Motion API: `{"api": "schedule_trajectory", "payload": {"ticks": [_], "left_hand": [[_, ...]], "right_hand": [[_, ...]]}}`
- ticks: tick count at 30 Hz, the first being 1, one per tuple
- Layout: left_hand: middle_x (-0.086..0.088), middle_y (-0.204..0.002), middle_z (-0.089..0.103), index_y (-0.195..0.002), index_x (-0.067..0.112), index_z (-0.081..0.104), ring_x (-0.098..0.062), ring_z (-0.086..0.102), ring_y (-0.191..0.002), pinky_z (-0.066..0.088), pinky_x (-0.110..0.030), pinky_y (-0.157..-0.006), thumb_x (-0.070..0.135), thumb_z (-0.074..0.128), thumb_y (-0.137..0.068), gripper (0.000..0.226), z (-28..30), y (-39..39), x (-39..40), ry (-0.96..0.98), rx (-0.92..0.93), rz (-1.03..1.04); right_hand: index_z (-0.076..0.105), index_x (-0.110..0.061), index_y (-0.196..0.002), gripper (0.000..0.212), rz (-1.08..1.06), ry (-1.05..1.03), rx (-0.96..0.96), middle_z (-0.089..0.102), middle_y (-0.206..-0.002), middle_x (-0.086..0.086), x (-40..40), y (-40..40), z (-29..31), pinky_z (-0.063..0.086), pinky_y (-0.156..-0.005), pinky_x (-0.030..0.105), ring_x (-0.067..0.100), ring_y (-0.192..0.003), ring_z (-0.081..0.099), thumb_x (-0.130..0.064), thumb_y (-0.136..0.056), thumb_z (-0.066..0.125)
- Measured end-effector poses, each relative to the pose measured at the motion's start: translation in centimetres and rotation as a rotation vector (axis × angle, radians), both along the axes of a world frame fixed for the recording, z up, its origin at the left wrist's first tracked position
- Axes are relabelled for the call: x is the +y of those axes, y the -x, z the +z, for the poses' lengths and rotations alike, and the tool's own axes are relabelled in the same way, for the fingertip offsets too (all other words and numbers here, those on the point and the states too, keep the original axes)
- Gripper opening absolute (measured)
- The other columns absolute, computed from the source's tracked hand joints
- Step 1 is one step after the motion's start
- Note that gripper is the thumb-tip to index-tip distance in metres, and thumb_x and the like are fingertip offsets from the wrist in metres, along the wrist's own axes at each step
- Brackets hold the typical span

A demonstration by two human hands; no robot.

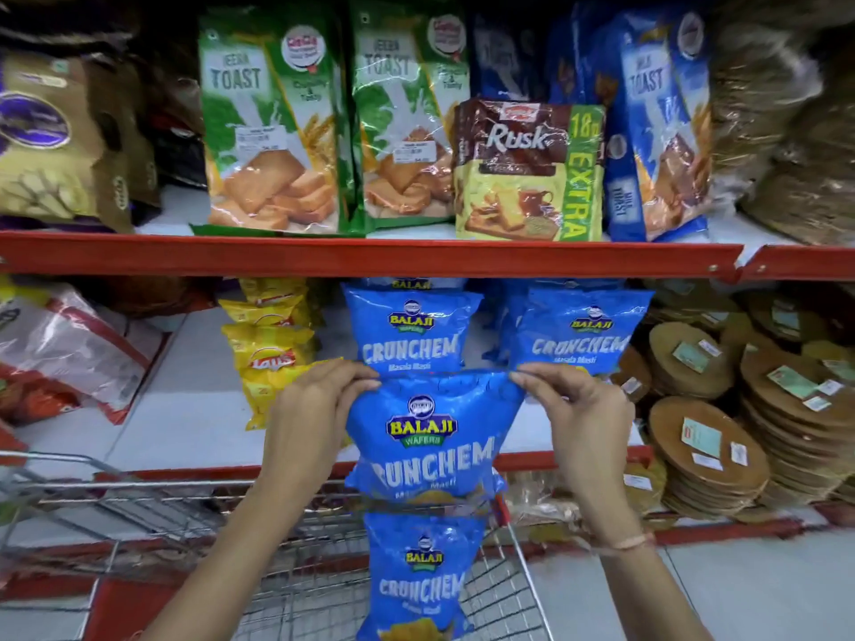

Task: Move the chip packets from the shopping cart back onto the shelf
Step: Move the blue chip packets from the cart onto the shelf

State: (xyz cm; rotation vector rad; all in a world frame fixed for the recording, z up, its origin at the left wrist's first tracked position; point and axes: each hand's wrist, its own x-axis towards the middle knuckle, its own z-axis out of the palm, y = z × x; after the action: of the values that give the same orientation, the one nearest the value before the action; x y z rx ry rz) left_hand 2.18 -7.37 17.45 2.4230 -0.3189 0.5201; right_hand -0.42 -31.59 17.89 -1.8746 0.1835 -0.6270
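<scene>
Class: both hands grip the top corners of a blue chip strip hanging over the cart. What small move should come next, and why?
Probably lift the blue chip strip up and forward toward the lower shelf. The left hand and right hand pinch its top edge, its lower packet hangs over the cart, and matching blue packets hang just behind.

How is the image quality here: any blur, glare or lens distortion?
Head view: wide-angle bowing bends the red shelf edge; corners are dark and smeared; glare streaks the green toast packets; the blue Crunchem chip packet held by the left hand and right hand reads sharp.
</scene>
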Motion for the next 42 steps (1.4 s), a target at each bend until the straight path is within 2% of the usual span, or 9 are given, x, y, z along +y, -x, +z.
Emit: {"api": "schedule_trajectory", "payload": {"ticks": [8, 14, 18, 24, 29, 31, 36, 40, 42], "left_hand": [[-0.008, -0.089, 0.077, -0.086, 0.008, 0.072, -0.024, 0.070, -0.083, 0.054, -0.033, -0.077, 0.010, 0.069, -0.082, 0.005, 0.9, -5.1, -5.5, -0.005, -0.079, 0.025], [-0.011, -0.092, 0.077, -0.089, 0.005, 0.072, -0.027, 0.071, -0.086, 0.059, -0.042, -0.076, 0.011, 0.069, -0.083, 0.009, -2.2, -6.3, -6.7, -0.031, 0.004, 0.020], [-0.011, -0.101, 0.075, -0.099, 0.006, 0.069, -0.027, 0.069, -0.094, 0.056, -0.044, -0.088, 0.011, 0.068, -0.084, 0.016, -3.2, -6.0, -6.7, -0.048, -0.058, -0.002], [-0.014, -0.098, 0.071, -0.105, 0.005, 0.061, -0.019, 0.057, -0.099, 0.039, -0.023, -0.101, 0.017, 0.060, -0.088, 0.021, -8.4, -1.3, -5.3, -0.018, -0.289, -0.096], [-0.008, -0.088, 0.072, -0.092, 0.006, 0.067, -0.010, 0.053, -0.093, 0.044, -0.027, -0.087, 0.040, 0.039, -0.096, 0.045, -17.2, 2.2, -3.7, -0.114, 0.091, -0.213], [-0.006, -0.092, 0.073, -0.098, 0.010, 0.067, -0.012, 0.059, -0.097, 0.050, -0.024, -0.084, 0.035, 0.058, -0.087, 0.029, -20.4, 2.2, -3.4, -0.284, 0.223, -0.218], [-0.006, -0.151, 0.035, -0.145, 0.014, 0.021, -0.022, 0.035, -0.137, 0.037, -0.036, -0.111, 0.017, 0.054, -0.093, 0.061, -27.3, 0.1, -2.6, -0.709, 0.688, -0.236], [-0.006, -0.093, 0.078, -0.101, 0.013, 0.072, -0.020, 0.074, -0.082, 0.063, -0.030, -0.064, 0.012, 0.092, -0.037, 0.068, -28.9, -0.2, -3.1, -0.836, 0.622, -0.231], [-0.007, -0.090, 0.077, -0.085, 0.011, 0.075, -0.021, 0.074, -0.071, 0.062, -0.029, -0.057, 0.006, 0.091, -0.034, 0.053, -28.9, 0.2, -3.4, -0.843, 0.630, -0.216]], "right_hand": [[0.069, -0.040, -0.067, 0.029, -0.032, -0.005, -0.016, 0.070, -0.067, -0.019, -4.7, -6.1, 0.0, 0.051, -0.062, 0.010, 0.004, -0.064, 0.064, -0.013, -0.075, 0.078], [0.071, -0.032, -0.071, 0.025, -0.037, -0.083, 0.065, 0.069, -0.066, -0.015, -5.3, -7.6, -4.3, 0.056, -0.068, 0.024, -0.008, -0.064, 0.065, -0.008, -0.076, 0.077], [0.072, -0.019, -0.091, 0.012, -0.059, -0.098, 0.093, 0.073, -0.087, 0.000, -5.0, -7.3, -5.8, 0.059, -0.076, 0.031, 0.014, -0.086, 0.070, -0.015, -0.079, 0.075], [0.058, -0.024, -0.106, 0.023, -0.150, 0.060, -0.050, 0.058, -0.110, -0.005, -2.8, -2.2, -10.2, 0.047, -0.083, 0.006, 0.000, -0.095, 0.059, -0.028, -0.084, 0.067], [0.066, -0.018, -0.091, 0.010, 0.031, 0.342, 0.166, 0.066, -0.089, -0.002, -1.5, 1.4, -18.3, 0.051, -0.072, 0.031, 0.016, -0.080, 0.062, -0.014, -0.083, 0.071], [0.068, -0.015, -0.091, 0.008, 0.153, 0.440, 0.322, 0.070, -0.096, 0.005, -1.3, 1.5, -21.5, 0.056, -0.075, 0.038, 0.023, -0.084, 0.067, -0.012, -0.084, 0.070], [0.051, -0.003, -0.124, 0.032, 0.535, 0.959, 0.962, 0.059, -0.124, 0.019, -0.5, -0.6, -27.1, 0.054, -0.088, 0.041, 0.032, -0.107, 0.063, 0.003, -0.093, 0.045], [0.017, 0.010, -0.140, 0.055, 0.650, 1.148, 0.954, 0.030, -0.148, 0.029, 0.5, -1.2, -30.3, 0.040, -0.110, 0.045, 0.039, -0.138, 0.029, 0.010, -0.091, 0.040], [0.035, 0.008, -0.135, 0.049, 0.575, 1.170, 0.899, 0.043, -0.141, 0.028, 0.8, -1.1, -30.3, 0.047, -0.105, 0.040, 0.034, -0.133, 0.041, 0.005, -0.089, 0.052]]}}
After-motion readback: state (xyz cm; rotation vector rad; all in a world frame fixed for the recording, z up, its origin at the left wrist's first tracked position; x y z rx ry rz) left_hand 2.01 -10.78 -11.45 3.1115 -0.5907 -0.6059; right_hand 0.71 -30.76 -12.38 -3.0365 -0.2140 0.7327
